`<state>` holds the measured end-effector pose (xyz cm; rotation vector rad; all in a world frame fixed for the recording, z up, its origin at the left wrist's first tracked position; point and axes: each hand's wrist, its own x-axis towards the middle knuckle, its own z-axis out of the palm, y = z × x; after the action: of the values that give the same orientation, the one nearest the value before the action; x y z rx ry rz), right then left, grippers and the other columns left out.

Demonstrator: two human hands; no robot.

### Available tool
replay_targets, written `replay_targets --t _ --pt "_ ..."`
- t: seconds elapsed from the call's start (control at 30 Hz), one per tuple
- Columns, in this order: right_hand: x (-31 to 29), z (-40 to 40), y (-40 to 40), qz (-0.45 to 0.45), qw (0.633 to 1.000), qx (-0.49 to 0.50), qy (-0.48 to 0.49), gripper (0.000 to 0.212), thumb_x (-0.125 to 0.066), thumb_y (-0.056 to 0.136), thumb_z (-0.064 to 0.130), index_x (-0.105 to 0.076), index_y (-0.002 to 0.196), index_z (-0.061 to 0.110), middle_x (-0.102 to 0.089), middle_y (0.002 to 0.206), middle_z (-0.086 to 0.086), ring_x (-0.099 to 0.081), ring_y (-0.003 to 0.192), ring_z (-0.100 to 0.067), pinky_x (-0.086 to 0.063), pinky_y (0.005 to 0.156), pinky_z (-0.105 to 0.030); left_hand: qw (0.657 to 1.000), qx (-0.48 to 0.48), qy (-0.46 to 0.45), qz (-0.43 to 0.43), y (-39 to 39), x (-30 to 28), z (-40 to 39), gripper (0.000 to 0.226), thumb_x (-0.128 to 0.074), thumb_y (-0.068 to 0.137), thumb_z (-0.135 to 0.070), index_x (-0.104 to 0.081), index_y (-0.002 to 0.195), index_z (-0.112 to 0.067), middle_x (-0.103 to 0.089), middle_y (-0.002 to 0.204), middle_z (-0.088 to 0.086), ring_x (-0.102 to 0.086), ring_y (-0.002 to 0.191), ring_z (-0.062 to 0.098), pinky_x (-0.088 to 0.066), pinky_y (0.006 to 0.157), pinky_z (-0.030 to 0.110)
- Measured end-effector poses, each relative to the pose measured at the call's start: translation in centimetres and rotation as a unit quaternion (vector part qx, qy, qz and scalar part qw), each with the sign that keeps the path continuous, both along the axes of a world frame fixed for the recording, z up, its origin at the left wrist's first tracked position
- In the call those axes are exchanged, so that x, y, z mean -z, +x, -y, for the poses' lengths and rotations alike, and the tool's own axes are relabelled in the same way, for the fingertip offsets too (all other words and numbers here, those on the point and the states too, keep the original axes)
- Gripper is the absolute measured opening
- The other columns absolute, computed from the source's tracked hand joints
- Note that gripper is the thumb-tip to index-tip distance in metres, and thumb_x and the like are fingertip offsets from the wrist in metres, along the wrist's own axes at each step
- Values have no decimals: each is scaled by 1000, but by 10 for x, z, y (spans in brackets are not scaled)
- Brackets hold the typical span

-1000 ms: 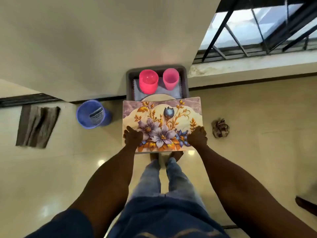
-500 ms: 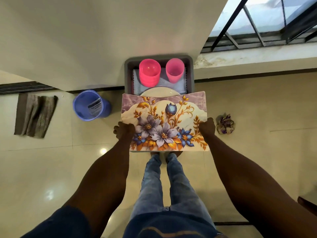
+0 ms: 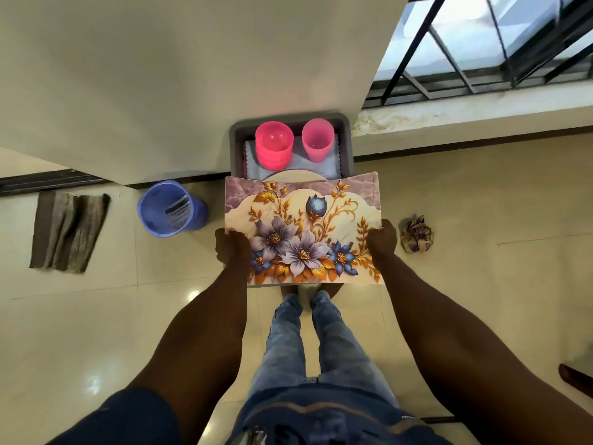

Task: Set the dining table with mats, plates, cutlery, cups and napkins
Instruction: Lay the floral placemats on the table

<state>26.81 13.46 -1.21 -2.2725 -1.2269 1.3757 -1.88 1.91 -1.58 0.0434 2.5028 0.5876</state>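
I hold a flowered table mat (image 3: 305, 226) flat in front of me, above the floor. My left hand (image 3: 231, 246) grips its left edge and my right hand (image 3: 382, 239) grips its right edge. Beyond the mat a grey tray (image 3: 348, 146) carries a stack of bright pink cups (image 3: 274, 150), a single paler pink cup (image 3: 317, 144), a pale cloth (image 3: 298, 155) under them and the rim of a cream plate (image 3: 295, 175). The mat hides the near part of the tray.
A blue bucket (image 3: 171, 212) stands on the tiled floor left of the mat, against a cream wall (image 3: 192, 75). A brown floor cloth (image 3: 69, 231) lies far left. A crumpled wrapper (image 3: 416, 234) lies to the right. A barred window (image 3: 481, 46) is at top right.
My hands slid outward from the mat's near edge to its left and right sides. The view drew closer to the tray and mat.
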Motion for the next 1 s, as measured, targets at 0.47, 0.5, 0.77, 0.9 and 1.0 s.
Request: replay_targets --t 0.47,0.5,0.77,0.9,1.0 --pt "-132 99 118 -85 969 229 40 48 -51 81 0 -60 128 8 -63 123 -14 -60 101 -28 -53 89 -39 941 256 165 151 6 -74 -36 8 -61 90 -31 -61 93 -24 -66 97 8 -62 85 25 -52 74 33" --pt "-135 112 121 -89 960 260 44 46 -49 83 -3 -60 127 8 -63 122 -15 -60 98 -26 -54 83 -34 932 277 177 154 8 -72 -45 8 -62 86 -34 -62 89 -26 -68 98 10 -64 87 27 -54 79 38" --pt "-155 248 121 -73 874 471 88 49 -42 85 -11 -61 124 12 -63 95 -8 -55 64 -12 -45 45 -15 838 431 223 249 61 -104 -80 10 -67 83 -15 -72 79 -23 -69 76 -9 -58 72 14 -50 75 36" --pt "-161 316 123 -75 825 550 110 39 -50 87 -3 -63 121 12 -65 97 -8 -57 64 -13 -45 50 -22 792 512 166 287 96 -103 -76 14 -63 87 -26 -71 98 -20 -70 105 13 -61 87 21 -52 90 47" --pt "-165 367 124 -61 781 604 143 40 -52 86 -5 -64 122 9 -65 97 -9 -57 65 -12 -44 50 -24 755 573 102 303 134 -113 -60 43 -68 83 -45 -66 116 -18 -65 119 10 -60 105 27 -47 100 50"
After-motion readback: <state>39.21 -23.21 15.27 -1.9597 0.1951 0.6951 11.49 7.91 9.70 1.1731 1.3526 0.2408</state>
